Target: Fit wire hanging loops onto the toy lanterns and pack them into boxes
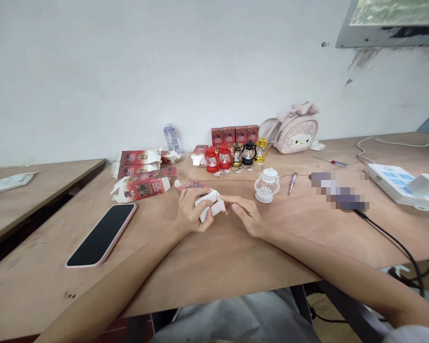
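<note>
My left hand (196, 209) is wrapped around a small red-and-white cardboard box (209, 200). The box is tilted, and its white end flaps stand open toward the right. At those flaps, the fingertips of my right hand (247, 215) meet the box edge, index finger stretched along it; the exact grip is partly hidden. To the right of my hands a white miniature lantern (267, 186) stands upright on the table. Farther back is a row of similar lanterns: a red lantern (212, 160), another red one, a black-and-gold one, a black lantern (249, 153) and a gold lantern (261, 150).
Flattened and open red boxes (143, 186) lie at left, above a phone (102, 236). Closed red boxes (235, 135), a water bottle (171, 138) and a pink bag (296, 131) stand by the wall. A pen (292, 183), a screwdriver (336, 163) and a power strip (396, 183) lie right.
</note>
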Tool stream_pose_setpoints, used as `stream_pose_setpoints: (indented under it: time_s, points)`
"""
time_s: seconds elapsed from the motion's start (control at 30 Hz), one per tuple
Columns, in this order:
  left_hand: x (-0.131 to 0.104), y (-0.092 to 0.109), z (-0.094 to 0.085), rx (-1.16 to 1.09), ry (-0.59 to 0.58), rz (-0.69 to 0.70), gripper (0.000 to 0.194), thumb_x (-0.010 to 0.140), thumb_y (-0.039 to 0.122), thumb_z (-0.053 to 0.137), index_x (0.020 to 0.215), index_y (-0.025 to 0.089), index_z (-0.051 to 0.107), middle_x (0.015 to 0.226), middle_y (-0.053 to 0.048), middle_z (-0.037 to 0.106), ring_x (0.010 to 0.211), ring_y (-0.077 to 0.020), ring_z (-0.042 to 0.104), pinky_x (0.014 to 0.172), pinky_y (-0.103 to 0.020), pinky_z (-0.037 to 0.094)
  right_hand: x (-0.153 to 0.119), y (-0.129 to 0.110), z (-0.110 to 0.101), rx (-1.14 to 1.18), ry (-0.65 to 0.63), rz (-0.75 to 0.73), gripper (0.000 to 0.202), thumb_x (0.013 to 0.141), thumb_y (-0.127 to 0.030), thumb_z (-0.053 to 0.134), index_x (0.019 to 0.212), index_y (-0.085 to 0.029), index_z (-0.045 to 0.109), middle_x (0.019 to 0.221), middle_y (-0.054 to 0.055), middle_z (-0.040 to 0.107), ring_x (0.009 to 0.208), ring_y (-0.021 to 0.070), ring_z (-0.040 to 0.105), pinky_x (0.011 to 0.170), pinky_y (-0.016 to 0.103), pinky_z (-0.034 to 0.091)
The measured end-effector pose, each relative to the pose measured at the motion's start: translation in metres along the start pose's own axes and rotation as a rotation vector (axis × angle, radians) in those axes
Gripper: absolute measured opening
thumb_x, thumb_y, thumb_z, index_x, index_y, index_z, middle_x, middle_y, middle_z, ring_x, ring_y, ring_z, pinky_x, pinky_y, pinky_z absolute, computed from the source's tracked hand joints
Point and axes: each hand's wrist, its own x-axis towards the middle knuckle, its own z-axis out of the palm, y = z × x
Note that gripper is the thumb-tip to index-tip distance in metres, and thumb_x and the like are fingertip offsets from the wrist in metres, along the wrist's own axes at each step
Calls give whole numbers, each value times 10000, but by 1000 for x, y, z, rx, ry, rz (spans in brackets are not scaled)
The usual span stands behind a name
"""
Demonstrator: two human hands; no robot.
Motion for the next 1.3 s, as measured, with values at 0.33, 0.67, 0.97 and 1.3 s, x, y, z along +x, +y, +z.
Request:
stream_pose_setpoints:
  time_s: [0.33, 0.67, 0.97, 1.3]
  points:
    - [-1, -2, 0, -45, -89, 121, 114, 694, 267, 554, 785, 200, 543, 923, -82, 619, 811, -212, 597, 647, -355, 409, 4, 6, 5, 269, -60, 172, 195, 833, -333, 645, 990, -236, 583, 1173, 52, 567, 1013, 152, 624, 892, 332, 542]
    - [-8, -1, 4, -115, -138, 123, 308, 685, 230, 573, 977, 223, 474, 984, -80, 641, 796, -207, 600, 672, -349, 379, 5, 2, 7, 301, -2, 310, 248, 741, -353, 713, 800, -203, 523, 1099, 34, 505, 886, 123, 608, 830, 318, 549]
    - [-1, 1, 3, -103, -142, 254, 245, 719, 244, 608, 938, 221, 501, 901, -58, 666, 791, -199, 633, 668, -349, 416, 3, 9, 9, 254, 31, 300, 205, 715, -269, 711, 776, -203, 527, 1062, 35, 503, 900, 134, 599, 788, 308, 548]
    - [-3, -1, 5, -103, -115, 274, 330, 733, 365, 661, 976, 220, 489, 915, -65, 669, 791, -194, 637, 682, -344, 434, 4, 7, 11, 317, 75, 358, 323, 690, -323, 745, 846, -223, 481, 1057, 22, 552, 855, 130, 619, 774, 312, 546]
